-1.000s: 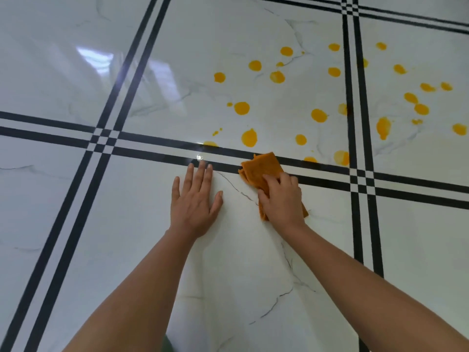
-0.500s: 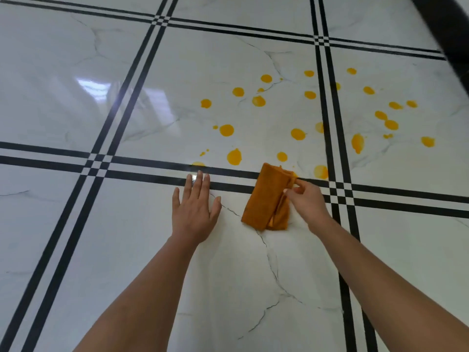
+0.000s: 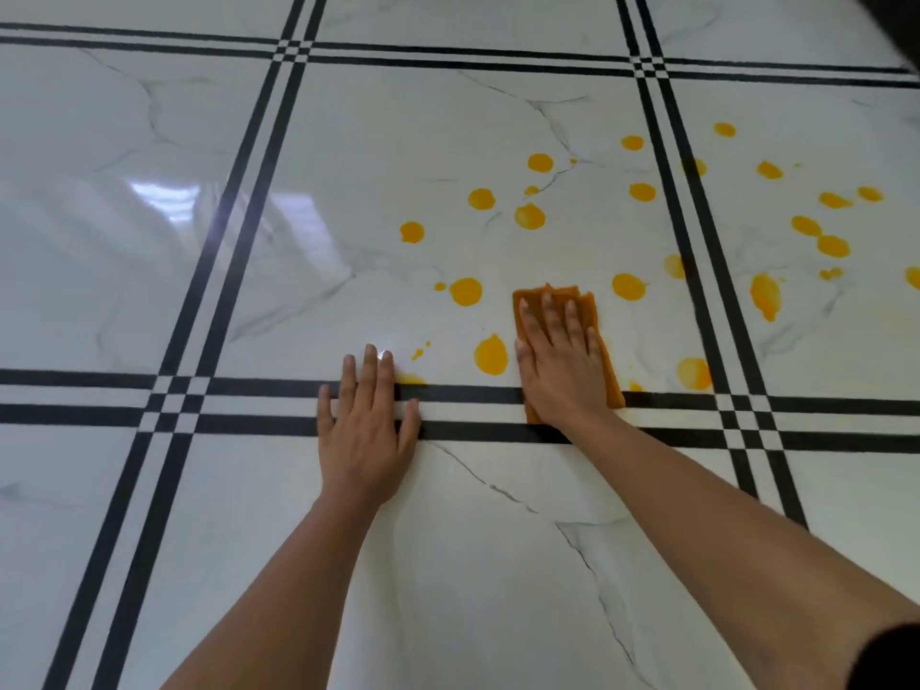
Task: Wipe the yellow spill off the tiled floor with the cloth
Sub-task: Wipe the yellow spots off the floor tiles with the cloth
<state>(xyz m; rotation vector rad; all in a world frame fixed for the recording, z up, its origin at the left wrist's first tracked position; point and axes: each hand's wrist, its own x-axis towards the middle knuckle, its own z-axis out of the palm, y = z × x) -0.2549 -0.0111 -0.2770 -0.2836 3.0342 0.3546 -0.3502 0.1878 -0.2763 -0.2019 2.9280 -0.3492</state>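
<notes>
An orange folded cloth [image 3: 592,311] lies flat on the white marble tile, its near end over the black grout stripes. My right hand [image 3: 560,363] presses flat on top of it, fingers spread and pointing away from me. Yellow spill [image 3: 490,356] drops lie scattered over the tile, one large drop just left of the cloth, many more ahead and to the right. My left hand [image 3: 368,425] rests flat on the floor across the black stripes, fingers apart, holding nothing, with a faint yellow smear by its fingertips.
The glossy white tiled floor [image 3: 298,515] is crossed by double black stripes [image 3: 239,191]. More yellow drops [image 3: 766,293] lie on the tile beyond the right-hand stripes. A dark edge [image 3: 896,27] shows at the top right corner.
My right hand went from pinching the cloth's edge to pressing flat on top of it, and the cloth slid forward over the stripes into the spill. My left hand stayed planted.
</notes>
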